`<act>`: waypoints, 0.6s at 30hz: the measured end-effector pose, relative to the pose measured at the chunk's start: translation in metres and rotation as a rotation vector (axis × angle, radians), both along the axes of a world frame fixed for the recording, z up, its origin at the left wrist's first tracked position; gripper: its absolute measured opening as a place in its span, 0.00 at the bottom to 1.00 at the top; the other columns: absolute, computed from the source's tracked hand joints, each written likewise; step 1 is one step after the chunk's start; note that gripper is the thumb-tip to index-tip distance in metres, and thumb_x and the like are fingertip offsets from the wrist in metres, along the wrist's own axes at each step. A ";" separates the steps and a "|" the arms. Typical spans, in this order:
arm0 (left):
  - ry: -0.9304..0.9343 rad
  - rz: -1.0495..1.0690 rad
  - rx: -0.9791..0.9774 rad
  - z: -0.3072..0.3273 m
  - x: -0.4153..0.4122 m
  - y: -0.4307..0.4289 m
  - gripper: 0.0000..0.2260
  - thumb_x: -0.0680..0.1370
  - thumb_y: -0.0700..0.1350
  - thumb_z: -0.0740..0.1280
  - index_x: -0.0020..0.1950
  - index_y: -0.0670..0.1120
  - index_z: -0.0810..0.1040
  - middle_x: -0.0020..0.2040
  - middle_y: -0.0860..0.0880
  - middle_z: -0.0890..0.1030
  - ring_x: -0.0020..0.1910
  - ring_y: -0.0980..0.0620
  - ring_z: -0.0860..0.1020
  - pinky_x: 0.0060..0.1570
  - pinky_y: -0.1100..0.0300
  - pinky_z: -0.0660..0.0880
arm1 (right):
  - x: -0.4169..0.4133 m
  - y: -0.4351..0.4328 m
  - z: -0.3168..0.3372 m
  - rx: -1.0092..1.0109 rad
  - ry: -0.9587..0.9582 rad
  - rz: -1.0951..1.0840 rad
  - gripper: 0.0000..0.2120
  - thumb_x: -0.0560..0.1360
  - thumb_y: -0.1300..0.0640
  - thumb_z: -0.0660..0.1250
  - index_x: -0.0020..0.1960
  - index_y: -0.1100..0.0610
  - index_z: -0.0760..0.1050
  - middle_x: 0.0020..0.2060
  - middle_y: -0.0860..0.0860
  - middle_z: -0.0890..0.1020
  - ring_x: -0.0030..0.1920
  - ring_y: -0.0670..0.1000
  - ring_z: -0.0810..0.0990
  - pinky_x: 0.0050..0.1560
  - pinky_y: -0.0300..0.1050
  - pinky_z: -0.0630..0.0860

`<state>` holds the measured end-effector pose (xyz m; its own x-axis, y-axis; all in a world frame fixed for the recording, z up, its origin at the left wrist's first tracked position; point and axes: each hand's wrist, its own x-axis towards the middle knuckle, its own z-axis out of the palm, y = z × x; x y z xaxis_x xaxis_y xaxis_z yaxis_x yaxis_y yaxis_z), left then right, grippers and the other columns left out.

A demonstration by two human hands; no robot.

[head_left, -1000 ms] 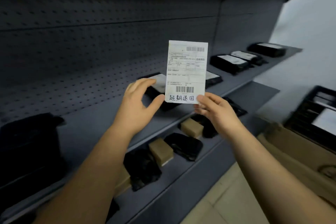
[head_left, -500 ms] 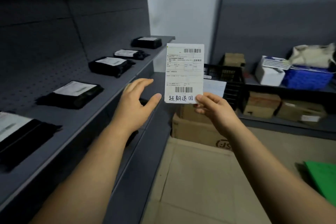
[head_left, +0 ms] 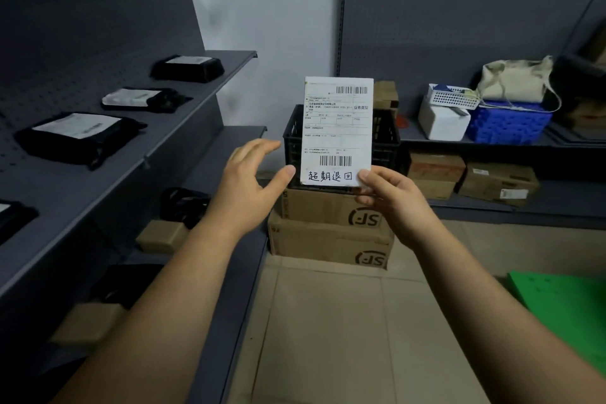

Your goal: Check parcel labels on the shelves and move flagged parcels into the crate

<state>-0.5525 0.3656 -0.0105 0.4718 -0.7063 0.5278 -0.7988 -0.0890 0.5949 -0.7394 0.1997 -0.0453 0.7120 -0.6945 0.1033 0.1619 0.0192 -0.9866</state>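
I see right hand (head_left: 390,203) pinching shipping label (head_left: 337,128) at lower corner; left hand (head_left: 252,180) spread, thumb beside label; black crate (head_left: 387,141) behind.

Dark pegboard shelving (head_left: 82,26) meets a pale wall (head_left: 272,10) above beige floor tiles (head_left: 328,321).

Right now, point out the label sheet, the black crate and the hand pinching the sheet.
label sheet (head_left: 337,131), head view, middle of its printed face
black crate (head_left: 387,141), head view, its right wall
right hand (head_left: 393,198), head view, its back
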 end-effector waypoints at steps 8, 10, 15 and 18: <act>0.034 -0.043 0.005 -0.024 0.098 -0.108 0.19 0.78 0.49 0.69 0.68 0.47 0.74 0.63 0.58 0.71 0.66 0.56 0.68 0.67 0.59 0.63 | 0.094 -0.093 -0.015 0.032 0.044 -0.043 0.19 0.76 0.54 0.69 0.56 0.70 0.77 0.44 0.57 0.79 0.40 0.46 0.77 0.47 0.41 0.74; 0.058 -0.060 0.000 -0.025 0.124 -0.142 0.19 0.78 0.50 0.69 0.68 0.47 0.74 0.64 0.57 0.71 0.66 0.56 0.68 0.68 0.57 0.65 | 0.116 -0.121 -0.007 0.014 0.075 -0.076 0.15 0.78 0.55 0.68 0.55 0.68 0.78 0.45 0.58 0.80 0.41 0.46 0.79 0.48 0.42 0.75; 0.075 -0.134 0.010 -0.018 0.170 -0.225 0.20 0.78 0.50 0.68 0.68 0.47 0.74 0.66 0.51 0.74 0.66 0.50 0.70 0.67 0.48 0.69 | 0.146 -0.189 0.012 -0.020 0.131 -0.185 0.14 0.73 0.48 0.69 0.50 0.58 0.83 0.47 0.62 0.83 0.47 0.56 0.79 0.55 0.51 0.78; 0.093 -0.158 0.036 -0.023 0.185 -0.267 0.20 0.78 0.50 0.68 0.69 0.48 0.73 0.66 0.52 0.73 0.67 0.50 0.69 0.68 0.48 0.68 | 0.154 -0.224 0.009 -0.001 0.117 -0.221 0.08 0.76 0.51 0.69 0.47 0.55 0.84 0.41 0.54 0.81 0.43 0.51 0.76 0.49 0.43 0.75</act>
